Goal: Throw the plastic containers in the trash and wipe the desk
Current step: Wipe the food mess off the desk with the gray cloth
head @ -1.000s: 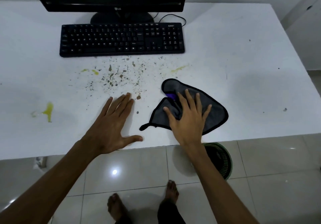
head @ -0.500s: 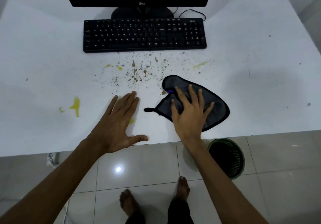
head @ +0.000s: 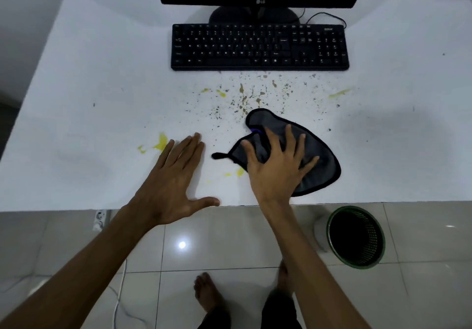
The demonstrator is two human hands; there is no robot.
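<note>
Left hand (head: 173,183): flat on tabletop (head: 102,73), fingers straight, together.
Right hand (head: 278,170): fingers spread, pressing grey cloth (head: 316,165).
Bin (head: 357,236): on the floor at 4 o'clock, interior dark.

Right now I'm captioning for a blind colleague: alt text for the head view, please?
A person's right hand presses a grey cloth on a white desk spattered with crumbs and yellow stains; the left hand rests flat beside it. Keyboard behind, green bin below.
</note>
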